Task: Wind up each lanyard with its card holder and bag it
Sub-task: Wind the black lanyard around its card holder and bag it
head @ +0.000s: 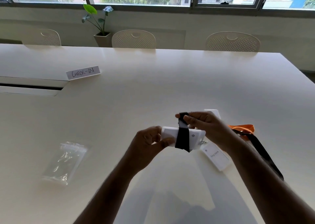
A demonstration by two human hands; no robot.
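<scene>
My left hand (148,141) pinches the left end of a white card holder (196,136) held above the table. A black lanyard (182,139) is wrapped around the holder's middle. My right hand (202,123) pinches the lanyard's free end just above the holder. A second white card holder (215,156) with a printed name lies on the table under my right wrist. Its black lanyard (262,153) trails to the right. An orange lanyard (242,127) lies behind my right hand, and a third white holder (213,112) peeks out beyond it. Clear zip bags (65,161) lie at the left.
A paper sign reading CHECK-IN (83,72) stands on the white table (153,80) at the far left, beside a cable slot (30,86). Three white chairs (133,39) and a potted plant (102,36) line the far side under the windows.
</scene>
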